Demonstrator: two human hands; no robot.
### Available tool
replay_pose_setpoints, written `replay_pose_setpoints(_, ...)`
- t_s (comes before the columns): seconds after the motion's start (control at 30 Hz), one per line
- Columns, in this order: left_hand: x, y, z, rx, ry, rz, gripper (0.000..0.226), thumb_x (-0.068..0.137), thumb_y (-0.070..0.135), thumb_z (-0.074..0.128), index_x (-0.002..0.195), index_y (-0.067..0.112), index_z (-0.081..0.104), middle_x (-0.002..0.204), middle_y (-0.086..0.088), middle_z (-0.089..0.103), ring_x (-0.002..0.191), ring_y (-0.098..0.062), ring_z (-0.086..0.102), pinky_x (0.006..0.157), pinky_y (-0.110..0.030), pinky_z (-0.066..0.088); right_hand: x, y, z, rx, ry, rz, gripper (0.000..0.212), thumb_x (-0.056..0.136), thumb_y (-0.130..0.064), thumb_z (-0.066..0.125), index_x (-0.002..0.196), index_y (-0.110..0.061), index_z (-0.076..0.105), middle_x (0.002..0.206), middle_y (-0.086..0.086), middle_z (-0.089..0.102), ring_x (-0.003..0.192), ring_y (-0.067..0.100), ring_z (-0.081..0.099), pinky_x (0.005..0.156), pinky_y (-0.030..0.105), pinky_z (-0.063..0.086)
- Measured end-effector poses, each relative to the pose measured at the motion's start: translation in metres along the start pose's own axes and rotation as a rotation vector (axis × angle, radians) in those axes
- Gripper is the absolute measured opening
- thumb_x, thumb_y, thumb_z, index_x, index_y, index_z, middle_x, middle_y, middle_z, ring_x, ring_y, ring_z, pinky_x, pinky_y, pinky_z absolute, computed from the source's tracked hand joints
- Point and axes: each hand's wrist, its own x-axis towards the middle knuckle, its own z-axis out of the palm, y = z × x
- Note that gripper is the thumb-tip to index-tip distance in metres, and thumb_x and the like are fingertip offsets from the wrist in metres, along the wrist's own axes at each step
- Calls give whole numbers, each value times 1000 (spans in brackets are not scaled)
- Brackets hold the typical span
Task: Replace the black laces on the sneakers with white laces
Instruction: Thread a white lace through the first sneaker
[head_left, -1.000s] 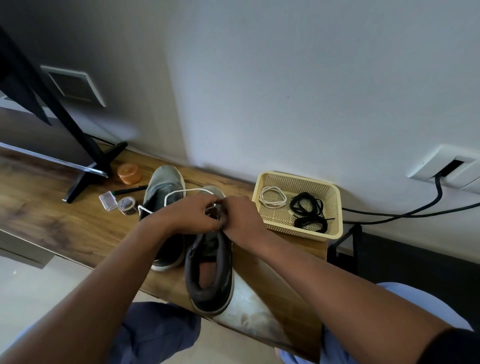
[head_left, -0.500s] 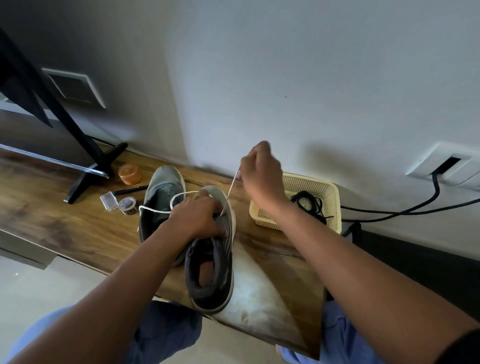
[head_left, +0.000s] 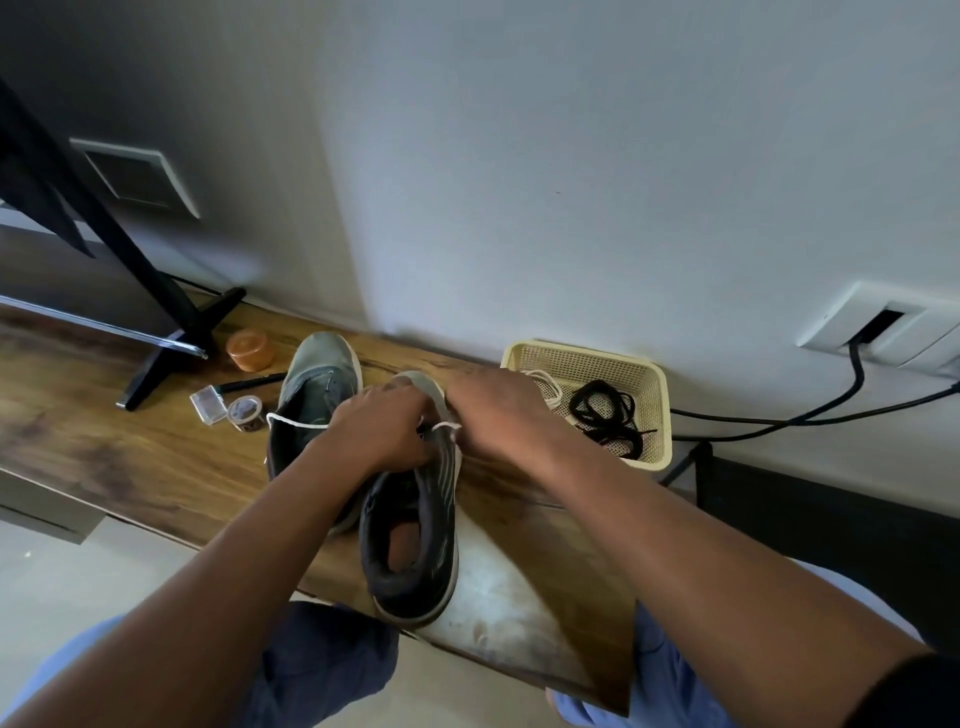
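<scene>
Two dark grey sneakers stand on the wooden table (head_left: 104, 457). The near sneaker (head_left: 415, 540) points away from me, heel toward me. My left hand (head_left: 384, 426) rests curled on its tongue area and holds it there. My right hand (head_left: 498, 415) is just right of the shoe and pinches the white lace (head_left: 447, 426) where it leaves an eyelet. The lace's other end (head_left: 296, 422) trails left across the far sneaker (head_left: 311, 395). A yellow basket (head_left: 654, 415) holds black laces (head_left: 605, 415) and another white lace (head_left: 545, 384).
An orange lidded jar (head_left: 250, 350), a small clear box (head_left: 207, 405), a tape roll (head_left: 245, 411) and a black pen (head_left: 252, 383) lie left of the shoes. A black stand foot (head_left: 171, 343) is at far left. Black cables (head_left: 810, 415) run along the wall to a socket (head_left: 883, 327).
My right hand, raised high with the white lace taut half a second ago, has come back down beside the near sneaker. My left hand has stayed on the shoe.
</scene>
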Motion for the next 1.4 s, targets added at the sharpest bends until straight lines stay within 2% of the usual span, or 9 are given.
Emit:
replay_pose_setpoints(0.13, 1, 1, 2, -2, 9, -13, 42, 82, 50, 74, 121, 38, 71, 132, 1, 56, 123, -27, 59, 98, -42, 52, 6, 8, -11, 233, -101, 98, 7, 85, -27, 63, 82, -23, 67, 85, -1, 70, 88, 28, 69, 61, 28, 40)
replay_pose_setpoints(0.23, 2, -1, 4, 7, 28, -31, 41, 79, 47, 77, 116, 32, 72, 128, 2, 60, 124, -27, 57, 99, -42, 51, 15, 12, -20, 791, -67, 162, 23, 82, -12, 70, 63, -25, 71, 79, -7, 76, 72, 8, 67, 63, 26, 47)
replay_pose_setpoints(0.33, 5, -2, 7, 76, 47, -22, 41, 82, 48, 75, 118, 27, 71, 132, 2, 61, 129, -27, 51, 105, -39, 45, 16, 14, -35, 1378, 61, 154, 19, 82, -5, 72, 69, -18, 76, 84, 10, 74, 55, 11, 49, 48, 20, 33)
replay_pose_setpoints(0.43, 8, -4, 7, 102, 39, -22, 44, 84, 52, 74, 120, 26, 71, 133, 2, 62, 128, -27, 48, 108, -41, 41, 17, 23, -52, 1706, 154, 87, 16, 86, -9, 68, 77, -18, 76, 85, 4, 70, 65, 12, 49, 49, 20, 31)
replay_pose_setpoints(0.8, 12, -10, 6, -31, 9, -47, 40, 77, 51, 85, 108, 26, 77, 122, 0, 62, 118, -25, 59, 99, -39, 51, 14, 37, -82, 2181, 172, -99, 11, 91, -23, 65, 85, -18, 73, 75, -2, 51, 65, 14, 48, 50, 25, 38)
replay_pose_setpoints(0.9, 11, -14, 3, -80, -20, -40, 33, 82, 47, 80, 107, 27, 74, 117, 2, 68, 113, -23, 64, 93, -35, 51, 17, 39, -78, 2047, 120, -33, 15, 90, -24, 63, 80, -17, 72, 73, 1, 54, 62, 13, 45, 48, 22, 31)
replay_pose_setpoints(1.1, -6, -54, -25, 41, 11, -134, 37, 88, 40, 72, 125, 44, 68, 129, 9, 69, 131, -22, 53, 105, -39, 44, 22, 33, -52, 628, 92, 179, 34, 99, -39, 62, 86, -9, 73, 73, 0, 68, 70, 18, 63, 60, 29, 40)
replay_pose_setpoints(1.2, -14, -51, -24, 163, -36, -138, 32, 81, 60, 72, 111, 50, 69, 122, 10, 66, 131, -23, 47, 106, -47, 34, 20, 36, -45, 595, 46, 181, 17, 96, -30, 66, 90, -15, 72, 80, -17, 62, 85, 13, 63, 61, 22, 41)
replay_pose_setpoints(1.4, 0, -16, -16, 88, -23, -26, 45, 85, 63, 66, 129, 52, 63, 138, 6, 63, 136, -30, 47, 111, -50, 34, 16, 5, -30, 322, 28, 50, 19, 87, -26, 68, 105, -24, 73, 99, 0, 73, 94, 25, 69, 75, 32, 51)
